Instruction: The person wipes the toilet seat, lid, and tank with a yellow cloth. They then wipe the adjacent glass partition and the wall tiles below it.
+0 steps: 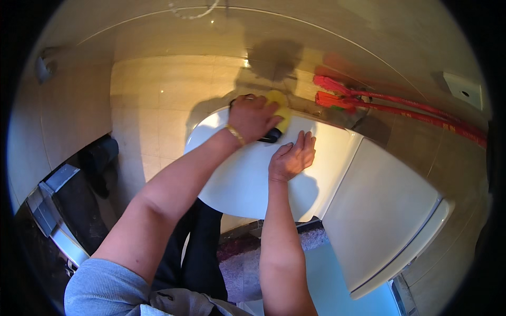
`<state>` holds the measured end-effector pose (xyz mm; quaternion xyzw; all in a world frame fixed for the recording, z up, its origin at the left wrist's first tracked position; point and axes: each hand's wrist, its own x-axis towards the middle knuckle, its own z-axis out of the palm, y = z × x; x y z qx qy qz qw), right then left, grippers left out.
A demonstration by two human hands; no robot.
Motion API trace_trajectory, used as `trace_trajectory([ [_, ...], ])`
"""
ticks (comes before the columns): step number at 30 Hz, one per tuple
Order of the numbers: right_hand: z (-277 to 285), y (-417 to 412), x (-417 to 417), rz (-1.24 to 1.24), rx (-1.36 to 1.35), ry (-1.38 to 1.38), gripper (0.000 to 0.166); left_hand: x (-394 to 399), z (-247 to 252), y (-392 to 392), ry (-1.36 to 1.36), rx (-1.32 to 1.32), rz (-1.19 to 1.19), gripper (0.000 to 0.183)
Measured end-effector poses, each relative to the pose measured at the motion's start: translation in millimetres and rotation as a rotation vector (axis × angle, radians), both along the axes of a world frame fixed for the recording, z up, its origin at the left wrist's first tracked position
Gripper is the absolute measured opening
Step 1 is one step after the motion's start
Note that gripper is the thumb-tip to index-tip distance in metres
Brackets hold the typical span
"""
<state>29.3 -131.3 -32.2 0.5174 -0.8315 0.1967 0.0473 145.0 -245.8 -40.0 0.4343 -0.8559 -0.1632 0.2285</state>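
My left hand (253, 118), with a gold-coloured bracelet at the wrist, grips a yellow sponge-like pad (281, 112) by the far side of the white toilet lid (233, 181). A black piece (272, 135) shows beneath the palm; whether it is joined to the pad is hidden. The lid is down. My right hand (291, 156) is over the lid nearer the cistern, holding nothing, its fingers stretched out and close together with the thumb apart. Whether it touches the lid cannot be made out.
The white toilet cistern (383, 213) stands at the right. Two red-handled brushes or mops (411, 110) lean along the tiled wall. A white wall fitting (462, 91) is at upper right. Below are a fluffy mat (239, 272) and a light blue surface (340, 280). Dark items (79, 201) stand at left.
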Motion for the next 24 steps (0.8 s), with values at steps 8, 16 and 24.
trace_trajectory([
  [8,3,-9,6,-0.007,-0.050,-0.024,0.036,-86,-3,-21,-0.116,0.568,-0.177,0.037],
  [16,1,-1,-2,-0.064,0.047,-0.016,0.041,-44,49,-46,-0.451,0.722,-0.221,0.042],
  [24,9,-8,4,-0.038,-0.051,-0.154,0.038,-168,39,-43,-0.307,0.777,-0.543,0.045],
])
